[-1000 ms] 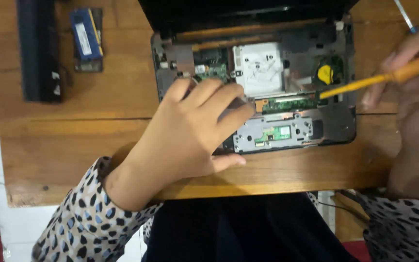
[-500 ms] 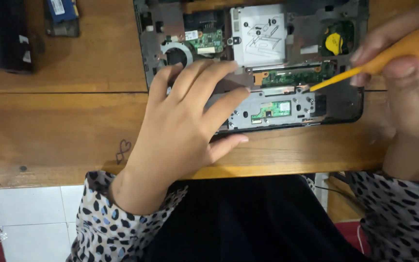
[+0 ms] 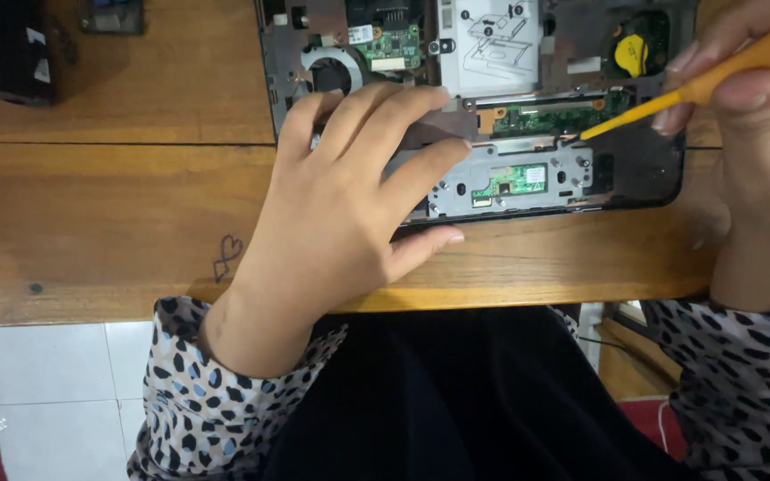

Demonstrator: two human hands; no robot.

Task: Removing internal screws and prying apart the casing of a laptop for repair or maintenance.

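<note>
Wooden table (image 3: 118,223), left hand (image 3: 349,187) flat on opened laptop (image 3: 634,169), right hand (image 3: 759,98) gripping yellow screwdriver (image 3: 670,93), tip seemingly touching circuit board (image 3: 554,116)

An opened laptop base (image 3: 643,169) lies flat under the left hand (image 3: 340,214), its dark shell stripped to show green circuit boards, a grey metal plate and a round yellow coin cell. The spread fingers press its near left part, the thumb along its front edge. An orange-handled screwdriver (image 3: 670,96), pinched in the right hand (image 3: 759,116), slants down leftward; its tip meets the board's edge just beyond the left fingertips.
</note>
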